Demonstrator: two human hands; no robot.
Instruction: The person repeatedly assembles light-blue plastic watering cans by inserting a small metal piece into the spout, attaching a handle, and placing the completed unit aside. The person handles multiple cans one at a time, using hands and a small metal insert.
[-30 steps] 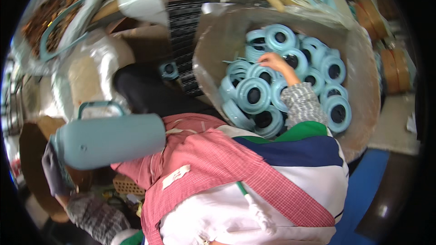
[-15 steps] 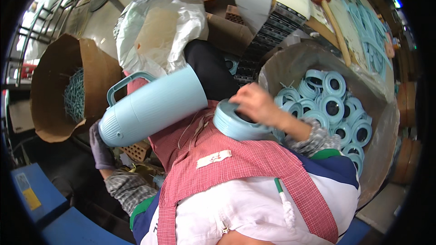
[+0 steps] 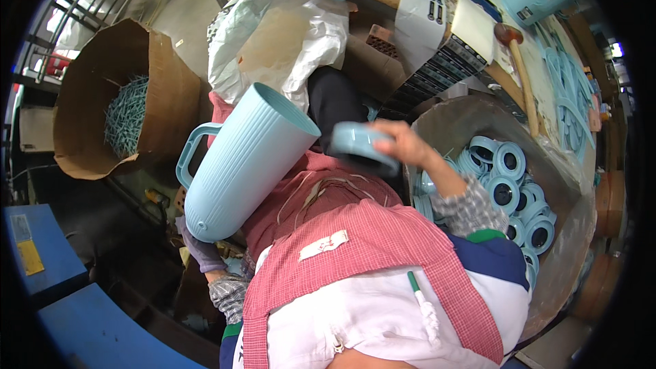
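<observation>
A tall ribbed light-blue jug (image 3: 242,164) with a side handle lies tilted over my lap, its open mouth pointing up and to the right. My left hand (image 3: 196,249), in a purple glove, grips the jug at its base from below and is mostly hidden behind it. My right hand (image 3: 404,142) holds a round light-blue lid ring (image 3: 361,148) just to the right of the jug's mouth, close to it but apart. A red checked apron (image 3: 355,246) covers my lap.
A wide cardboard drum (image 3: 567,260) on my right holds several more light-blue rings (image 3: 509,184). A second cardboard drum (image 3: 160,89) at upper left holds thin light-blue pieces. White plastic bags (image 3: 273,27), a wooden mallet (image 3: 521,68) and blue crates (image 3: 48,266) lie around.
My right hand lifted a ring out of the right drum and carried it left to the jug's mouth. The jug swung from lying sideways to tilted mouth-up.
</observation>
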